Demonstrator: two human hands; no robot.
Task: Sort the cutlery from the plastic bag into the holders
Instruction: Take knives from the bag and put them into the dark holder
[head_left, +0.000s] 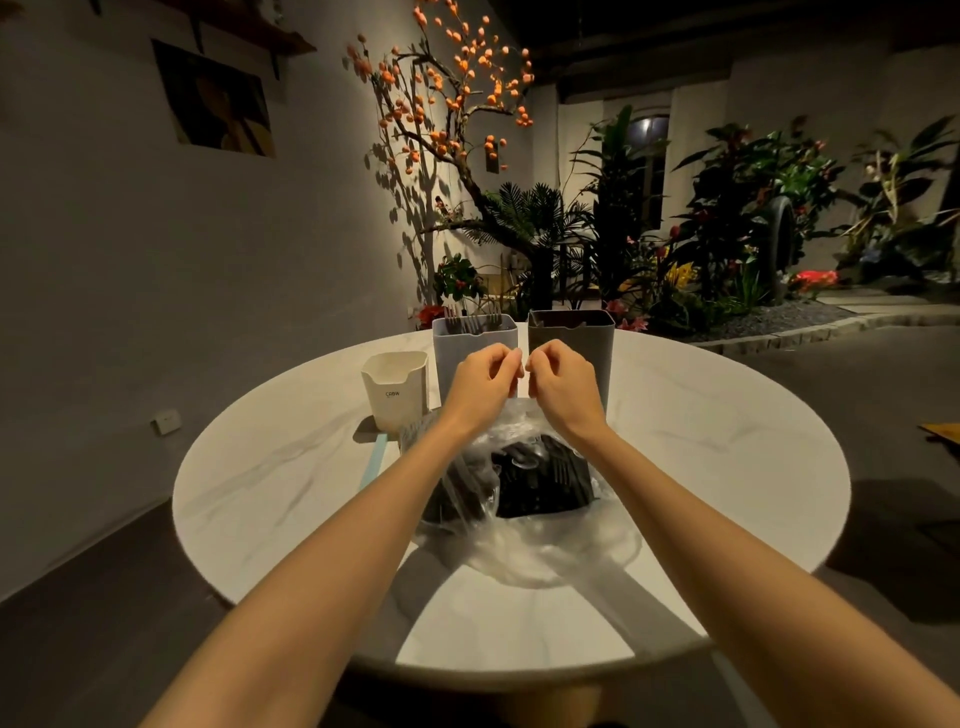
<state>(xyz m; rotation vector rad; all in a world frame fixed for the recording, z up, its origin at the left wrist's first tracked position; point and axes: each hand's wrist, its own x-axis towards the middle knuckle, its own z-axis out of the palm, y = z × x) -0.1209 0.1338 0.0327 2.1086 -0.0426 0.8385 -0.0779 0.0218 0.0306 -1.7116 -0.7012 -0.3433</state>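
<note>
From the head camera, a round white marbled table (727, 447) carried a clear plastic bag (524, 525) near its middle, with dark cutlery (540, 478) heaped inside. Both hands were raised above the bag's far side, close together. The left hand (480, 387) and the right hand (563, 387) each had their fingers (511, 364) curled and pinched on the thin top of the bag. Toward the far edge stood a grey holder (475, 364) with forks (472, 318) upright in it, a dark brown holder (571, 343) just beside it, and a shorter cream holder (396, 389) toward the left edge.
</note>
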